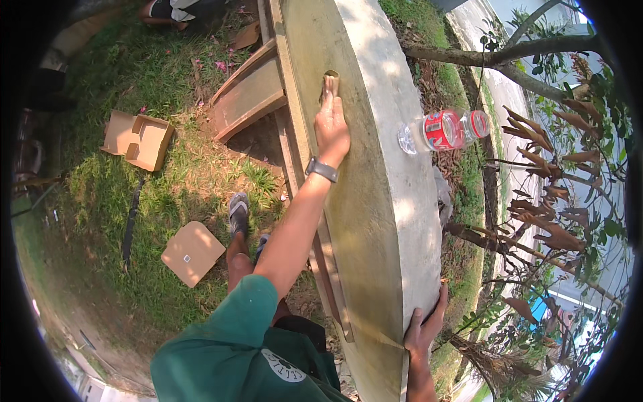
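Observation:
My left hand (331, 130), with a dark watch (322, 169) on its wrist, reaches far up the yellowish side of a concrete wall (365, 221). Its fingers lie together against that face, and their tips press on a small brownish, curved piece (331, 73); the fingers cover most of it, so its kind is unclear. Down at the right, my right hand (425, 328) rests on the wall's pale top edge, thumb and fingers apart, holding nothing. A clear plastic bottle (445, 130) with a red label and red cap stands on the wall top, apart from both hands.
Wooden framing (254, 97) leans along the wall's left side. On the grass lie an open cardboard box (151, 144), a flat cardboard piece (193, 254) and a black strip (132, 221). Branches (495, 58) and dry leaves crowd the right. Another person (177, 10) shows at the top left.

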The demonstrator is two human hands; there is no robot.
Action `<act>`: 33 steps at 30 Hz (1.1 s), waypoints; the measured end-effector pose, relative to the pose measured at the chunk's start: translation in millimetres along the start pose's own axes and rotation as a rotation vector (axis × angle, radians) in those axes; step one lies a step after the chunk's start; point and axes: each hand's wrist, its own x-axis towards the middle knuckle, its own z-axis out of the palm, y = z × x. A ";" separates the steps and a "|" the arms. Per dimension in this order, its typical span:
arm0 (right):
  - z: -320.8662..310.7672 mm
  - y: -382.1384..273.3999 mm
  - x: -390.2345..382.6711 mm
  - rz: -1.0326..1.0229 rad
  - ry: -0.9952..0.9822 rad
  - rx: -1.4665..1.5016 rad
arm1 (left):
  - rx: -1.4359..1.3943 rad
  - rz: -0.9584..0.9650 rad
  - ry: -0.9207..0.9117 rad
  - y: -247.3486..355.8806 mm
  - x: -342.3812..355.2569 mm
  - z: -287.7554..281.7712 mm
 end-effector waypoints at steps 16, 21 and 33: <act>-0.7 -9.4 1.6 -0.018 -0.008 -0.038 | -0.047 -0.110 -0.037 -12.8 -96.2 -5.1; 0.2 -13.8 3.1 0.000 -0.011 -0.095 | -0.036 0.075 -0.124 52.9 -231.8 -2.1; -4.0 -11.2 -0.6 -0.096 -0.002 -0.069 | 0.030 0.014 -0.053 -13.5 -194.4 -0.6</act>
